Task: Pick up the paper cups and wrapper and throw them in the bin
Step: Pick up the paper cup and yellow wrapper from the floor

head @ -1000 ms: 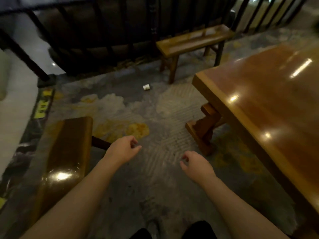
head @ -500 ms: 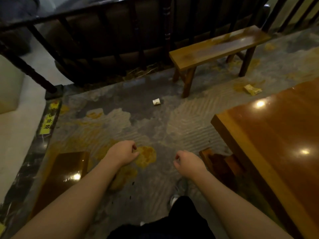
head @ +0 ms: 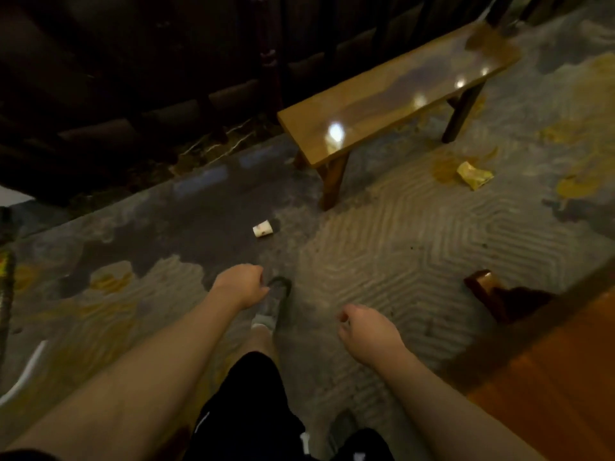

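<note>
One paper cup [head: 263, 228], one yellow wrapper [head: 474, 174], one wooden bench [head: 392, 94], one tabletop [head: 549, 377], two hands: left hand [head: 241, 289], right hand [head: 369, 334].

Left hand [head: 241, 287]: held forward and low, back uppermost, fingers curled loosely under, holding nothing. Right hand [head: 369, 334]: nearer the body than the left and well apart from it, back uppermost, fingers loosely curled, holding nothing. Forearms: both bare, stretched out from the body, converging slightly toward the hands. Wrists: roughly in line with the forearms, the left turned a little inward toward the right hand.
</note>
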### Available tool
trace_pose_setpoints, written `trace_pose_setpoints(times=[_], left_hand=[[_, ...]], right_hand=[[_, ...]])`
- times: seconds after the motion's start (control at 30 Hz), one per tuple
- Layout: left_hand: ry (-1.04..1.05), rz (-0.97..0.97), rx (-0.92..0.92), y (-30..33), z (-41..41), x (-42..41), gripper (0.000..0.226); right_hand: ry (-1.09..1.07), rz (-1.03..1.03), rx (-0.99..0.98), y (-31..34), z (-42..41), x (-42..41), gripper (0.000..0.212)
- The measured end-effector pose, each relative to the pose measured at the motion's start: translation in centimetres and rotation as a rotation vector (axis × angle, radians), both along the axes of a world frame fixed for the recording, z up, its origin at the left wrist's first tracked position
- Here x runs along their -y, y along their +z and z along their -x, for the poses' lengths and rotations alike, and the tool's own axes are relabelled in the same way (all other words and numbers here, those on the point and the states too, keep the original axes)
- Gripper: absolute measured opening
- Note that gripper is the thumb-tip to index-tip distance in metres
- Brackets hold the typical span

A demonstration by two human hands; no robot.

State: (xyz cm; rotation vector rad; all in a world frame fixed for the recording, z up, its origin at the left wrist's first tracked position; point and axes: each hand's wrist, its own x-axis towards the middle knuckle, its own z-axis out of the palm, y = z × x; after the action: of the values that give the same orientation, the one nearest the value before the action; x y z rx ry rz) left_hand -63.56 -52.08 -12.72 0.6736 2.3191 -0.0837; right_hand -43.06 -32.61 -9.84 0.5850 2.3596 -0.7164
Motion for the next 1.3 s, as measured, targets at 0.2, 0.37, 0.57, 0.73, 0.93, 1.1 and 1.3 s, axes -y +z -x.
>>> trace_pose_setpoints(times=[0.2, 0.37, 0.57, 0.73, 0.93, 1.1, 1.3], left_hand=[[-0.086, 0.062, 0.042, -12.5, 16.5, -5.6, 0.030], [-0.073, 0.104, 0.024, -24.5, 26.3, -9.5, 0.040], [-0.031, 0.147, 0.063, -39.5, 30.6, -11.4, 0.061], [0.005, 0.270, -0.015, -50.2, 30.8, -12.2, 0.096], [0.017, 0.341, 0.025, -56.9, 31.5, -10.9, 0.109], [-0.056, 0.317, 0.055, -54.1, 30.7, -11.9, 0.096], [0.041, 0.095, 0.375, -41.3, 27.2, -17.5, 0.092]], right_hand=[[-0.172, 0.036, 0.068, -9.3, 11.9, -3.3, 0.027], [-0.252, 0.082, 0.071, -18.9, 20.4, -6.0, 0.025], [-0.241, 0.077, 0.096, -30.7, 23.7, -9.2, 0.026], [-0.178, 0.056, 0.157, -39.4, 22.5, -12.0, 0.028], [-0.203, 0.053, 0.173, -44.4, 21.0, -12.9, 0.029], [-0.214, 0.059, 0.181, -42.8, 20.9, -12.3, 0.029], [-0.258, 0.054, 0.194, -33.1, 23.6, -14.1, 0.029]])
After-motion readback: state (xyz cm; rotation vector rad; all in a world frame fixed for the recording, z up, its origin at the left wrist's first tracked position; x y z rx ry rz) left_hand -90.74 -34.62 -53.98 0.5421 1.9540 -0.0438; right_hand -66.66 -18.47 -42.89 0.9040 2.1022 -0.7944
